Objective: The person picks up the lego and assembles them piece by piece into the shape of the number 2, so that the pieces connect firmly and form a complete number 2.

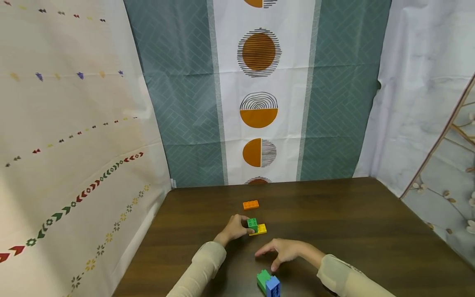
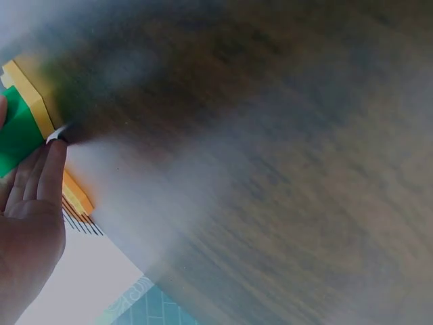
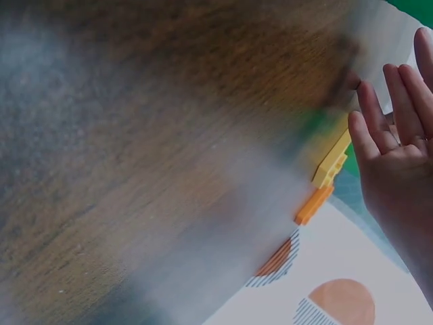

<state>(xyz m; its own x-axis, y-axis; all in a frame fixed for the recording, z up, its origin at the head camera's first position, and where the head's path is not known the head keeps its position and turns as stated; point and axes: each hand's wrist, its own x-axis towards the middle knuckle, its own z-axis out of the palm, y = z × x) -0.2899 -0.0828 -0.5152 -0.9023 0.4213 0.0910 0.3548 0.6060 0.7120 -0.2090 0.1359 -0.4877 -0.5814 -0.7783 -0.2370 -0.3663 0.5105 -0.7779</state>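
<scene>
My left hand (image 1: 234, 227) pinches a green toy brick (image 1: 252, 222) between thumb and fingers. That brick stands on the left part of a flat yellow brick (image 1: 262, 229). In the left wrist view the green brick (image 2: 19, 132) fills the space between the fingers, against the yellow brick's edge (image 2: 32, 101). My right hand (image 1: 287, 249) is over the table to the front right, fingers extended and thumb apart, holding nothing. Just in front of its thumb are another green brick (image 1: 262, 279) and a blue brick (image 1: 273, 285), side by side in the head view.
An orange brick (image 1: 250, 205) lies on the dark wooden table (image 1: 326, 214) behind the yellow one. A patterned cloth (image 1: 259, 123) hangs at the table's back edge. Other cloths stand along the left (image 1: 74, 123) and right (image 1: 419, 103) sides.
</scene>
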